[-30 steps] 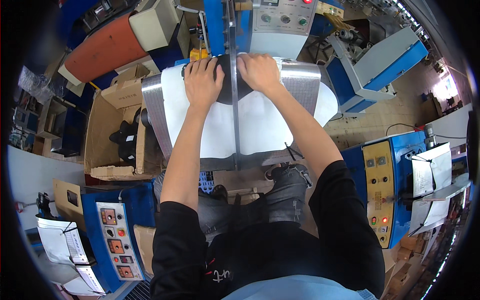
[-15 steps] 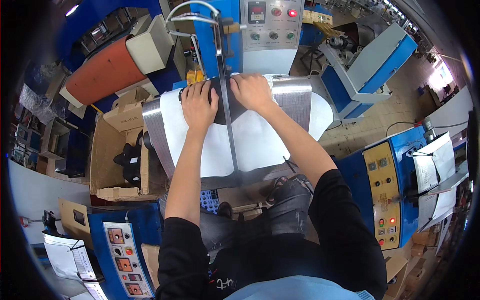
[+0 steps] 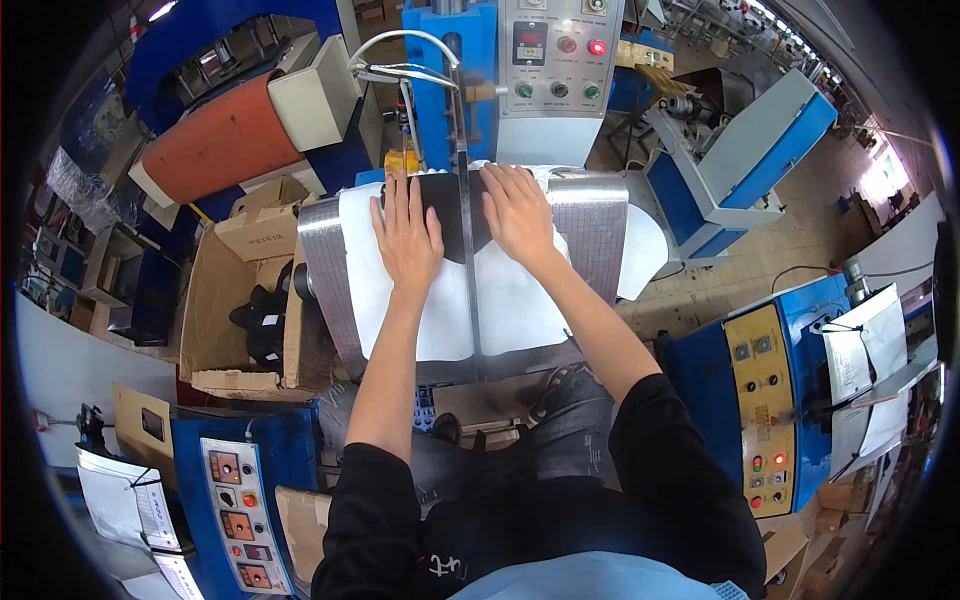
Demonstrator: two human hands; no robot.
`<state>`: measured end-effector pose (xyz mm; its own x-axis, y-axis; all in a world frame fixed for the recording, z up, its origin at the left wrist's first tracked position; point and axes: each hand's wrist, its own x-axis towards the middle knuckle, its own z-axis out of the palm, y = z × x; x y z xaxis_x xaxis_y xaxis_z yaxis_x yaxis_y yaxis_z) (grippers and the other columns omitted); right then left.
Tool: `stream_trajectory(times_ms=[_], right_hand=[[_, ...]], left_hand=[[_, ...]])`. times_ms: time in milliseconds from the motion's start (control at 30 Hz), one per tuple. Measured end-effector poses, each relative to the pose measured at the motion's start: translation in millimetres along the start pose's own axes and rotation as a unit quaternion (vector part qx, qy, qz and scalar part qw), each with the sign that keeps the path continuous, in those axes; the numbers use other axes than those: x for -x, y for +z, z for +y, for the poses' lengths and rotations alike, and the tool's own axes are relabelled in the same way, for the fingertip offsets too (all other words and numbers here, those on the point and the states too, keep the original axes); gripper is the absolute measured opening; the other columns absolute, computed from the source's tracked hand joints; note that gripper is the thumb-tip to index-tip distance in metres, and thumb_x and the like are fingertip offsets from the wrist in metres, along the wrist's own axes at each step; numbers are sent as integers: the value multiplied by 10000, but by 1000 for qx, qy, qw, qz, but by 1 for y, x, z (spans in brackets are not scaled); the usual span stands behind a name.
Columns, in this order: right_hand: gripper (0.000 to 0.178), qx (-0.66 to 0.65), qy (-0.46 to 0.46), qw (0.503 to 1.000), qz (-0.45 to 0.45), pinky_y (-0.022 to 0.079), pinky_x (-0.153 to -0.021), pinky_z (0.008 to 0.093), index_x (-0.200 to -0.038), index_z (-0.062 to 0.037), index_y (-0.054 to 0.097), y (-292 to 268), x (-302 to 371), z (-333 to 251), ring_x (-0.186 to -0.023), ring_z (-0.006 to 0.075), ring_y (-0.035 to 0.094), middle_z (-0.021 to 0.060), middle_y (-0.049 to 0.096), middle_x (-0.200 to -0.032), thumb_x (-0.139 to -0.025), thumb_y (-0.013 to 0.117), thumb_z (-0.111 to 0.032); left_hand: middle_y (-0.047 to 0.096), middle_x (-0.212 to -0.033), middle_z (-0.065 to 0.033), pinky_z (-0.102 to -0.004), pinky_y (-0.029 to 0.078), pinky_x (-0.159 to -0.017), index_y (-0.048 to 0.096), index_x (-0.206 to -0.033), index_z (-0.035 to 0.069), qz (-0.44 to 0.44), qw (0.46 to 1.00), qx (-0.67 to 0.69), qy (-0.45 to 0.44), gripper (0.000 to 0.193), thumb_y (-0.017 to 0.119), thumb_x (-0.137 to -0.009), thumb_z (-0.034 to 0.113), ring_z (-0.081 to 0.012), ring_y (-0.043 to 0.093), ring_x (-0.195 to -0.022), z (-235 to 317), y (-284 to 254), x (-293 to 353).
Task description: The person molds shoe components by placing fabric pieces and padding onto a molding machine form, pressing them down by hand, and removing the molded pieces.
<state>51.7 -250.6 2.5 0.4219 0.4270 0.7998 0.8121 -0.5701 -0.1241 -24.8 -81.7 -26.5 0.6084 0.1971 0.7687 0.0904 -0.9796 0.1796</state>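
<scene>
My left hand (image 3: 405,232) and my right hand (image 3: 517,212) lie flat, fingers spread, on a dark flat piece (image 3: 455,205) that rests on a white sheet (image 3: 500,305). The sheet covers a metal work table (image 3: 320,270) of a blue machine. A thin vertical bar (image 3: 466,250) runs down between my two hands. The dark piece is mostly hidden under my palms.
A blue machine with a grey control panel (image 3: 555,70) stands right behind the table. An open cardboard box (image 3: 235,300) with dark pieces sits at the left. Blue control cabinets stand at the lower left (image 3: 235,490) and right (image 3: 780,400). An orange roller (image 3: 215,140) lies at the upper left.
Both hands have slid nearer to me on the sheet, and the dark piece now shows between them. The view has shifted so the machine panel sits lower.
</scene>
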Motion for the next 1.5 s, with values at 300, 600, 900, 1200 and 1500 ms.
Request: stream_trajectory(times_ms=[300,600,900,1200,1500], right_hand=[[569,-31,30,996,-78,303,-1163,505,-1427,-21,460,-22,94,-33,-1429,371,349,176,379,-1535,-877,597,-76],[387,-200,119,961,-147,481,-992,459,-1190,-5,613,-77,238,-80,-1212,387,560,187,601,-1252,-809,635,58],[360,-214,265,672,-657,506,-928,470,-1120,-112,712,-58,342,-105,-1100,393,630,178,685,-1155,-921,542,-360],[484,-193,261,600,-731,442,-1046,456,-1245,-104,670,-11,378,-87,-1209,385,582,205,644,-1260,-909,553,-431],[457,-185,292,637,-689,346,-1102,509,-1164,-85,710,-8,381,-90,-1149,395,605,194,681,-1179,-932,545,-443]], left_hand=[[299,-1605,-121,-504,150,-1225,405,-1493,50,-98,993,41,52,618,584,-921,203,-300,253,-1493,-18,-26,87],[687,-1134,-199,-433,537,-872,690,-905,-24,-224,937,236,-127,105,638,-877,63,-369,667,-1027,-1,-108,185],[703,-912,-239,-499,537,-825,733,-904,26,-636,742,161,-134,453,572,-926,449,-420,672,-930,-2,-99,290],[721,-914,-209,-485,524,-852,735,-951,36,-656,718,189,-137,483,558,-932,484,-399,681,-943,-7,-81,289],[676,-1085,-268,-511,506,-924,734,-963,32,-682,693,177,-150,491,550,-930,485,-441,637,-1053,-9,-83,286]])
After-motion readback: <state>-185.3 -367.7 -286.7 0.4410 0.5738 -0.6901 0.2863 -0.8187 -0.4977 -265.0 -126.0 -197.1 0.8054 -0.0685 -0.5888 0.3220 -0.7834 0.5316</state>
